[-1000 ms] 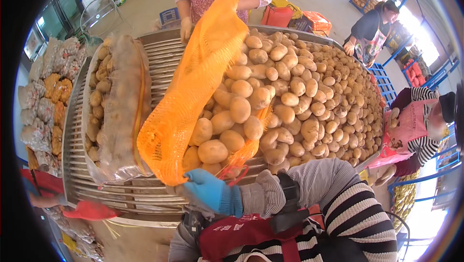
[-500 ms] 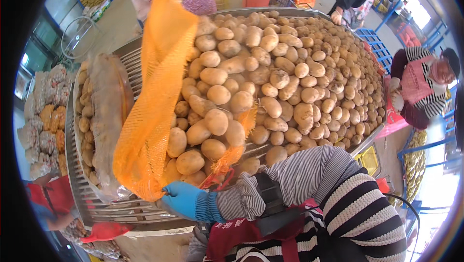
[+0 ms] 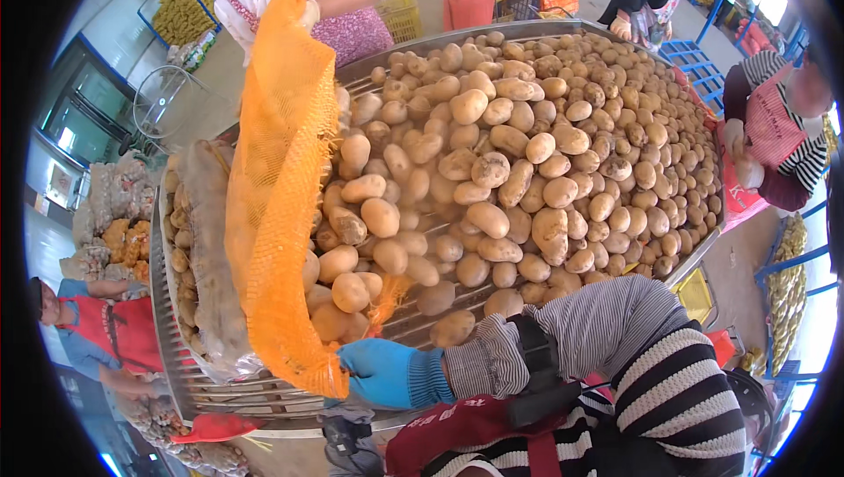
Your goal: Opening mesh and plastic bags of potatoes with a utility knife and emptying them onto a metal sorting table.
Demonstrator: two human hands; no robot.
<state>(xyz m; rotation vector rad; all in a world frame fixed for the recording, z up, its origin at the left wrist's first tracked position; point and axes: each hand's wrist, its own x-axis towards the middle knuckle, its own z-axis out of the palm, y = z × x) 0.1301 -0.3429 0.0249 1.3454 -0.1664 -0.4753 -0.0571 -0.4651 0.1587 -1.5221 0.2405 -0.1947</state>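
My right hand (image 3: 382,373), in a blue glove, is closed on the lower end of an orange mesh bag (image 3: 280,178). A person across the table grips the bag's upper end with a gloved hand (image 3: 309,15). Loose potatoes (image 3: 527,174) lie heaped along the bag's right side, some of them blurred by motion. An orange mesh flap (image 3: 387,301) shows between the potatoes near my glove. Beneath my right arm appears a grey sleeve (image 3: 352,452) with a black strap; my left hand itself is not visible.
The potatoes lie on a slatted metal table (image 3: 255,400). A clear plastic bag of potatoes (image 3: 215,257) stands at its left end. Co-workers stand at the left, far right and right (image 3: 778,125). Crates (image 3: 400,18) and a red bin (image 3: 469,7) stand beyond the table.
Potatoes beside the bag have rolled and spread, baring more slats near my glove. The bag looks flatter. In the picture, my right hand and the bag's lower end sit further right; the whole view has shifted.
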